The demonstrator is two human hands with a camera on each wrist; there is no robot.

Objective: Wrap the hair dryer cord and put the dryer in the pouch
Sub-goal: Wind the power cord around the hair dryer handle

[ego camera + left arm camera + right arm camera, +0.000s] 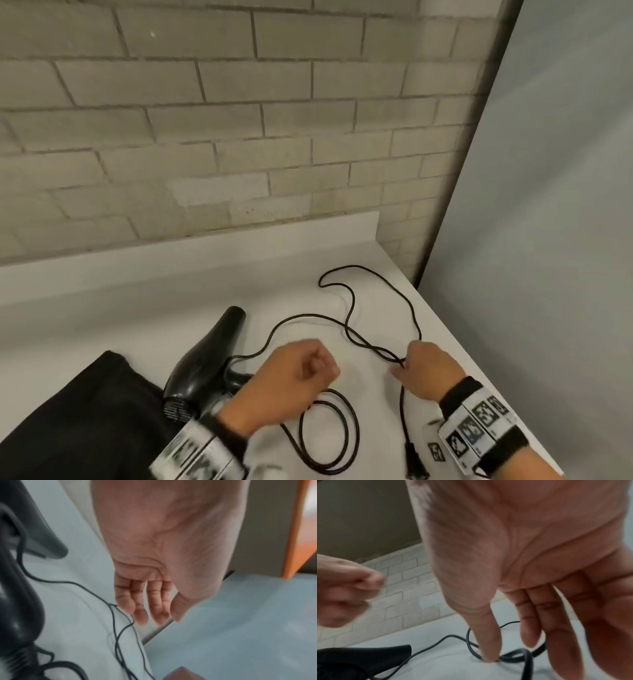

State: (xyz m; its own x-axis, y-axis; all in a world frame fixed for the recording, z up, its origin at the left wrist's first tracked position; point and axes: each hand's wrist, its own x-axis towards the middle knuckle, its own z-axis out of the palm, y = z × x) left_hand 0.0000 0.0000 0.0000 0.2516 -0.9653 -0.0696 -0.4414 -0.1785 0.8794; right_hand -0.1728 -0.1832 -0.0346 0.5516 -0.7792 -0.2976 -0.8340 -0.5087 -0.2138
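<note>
Right hand point(423, 370) pinching cord point(368, 346) on desk point(102, 308); left hand point(294, 377), at nine o'clock, loosely curled, empty.

The hair dryer point(209, 366) lay at the worktop's point(102, 325) front left, partly on the pouch point(89, 421); its cord point(383, 308) sprawled rightward toward the right edge.

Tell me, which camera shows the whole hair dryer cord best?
The head view: the cord shows from the hair dryer across its loops to the plug. The left wrist view catches only some strands; the right wrist view shows a blurred stretch under the thumb.
</note>
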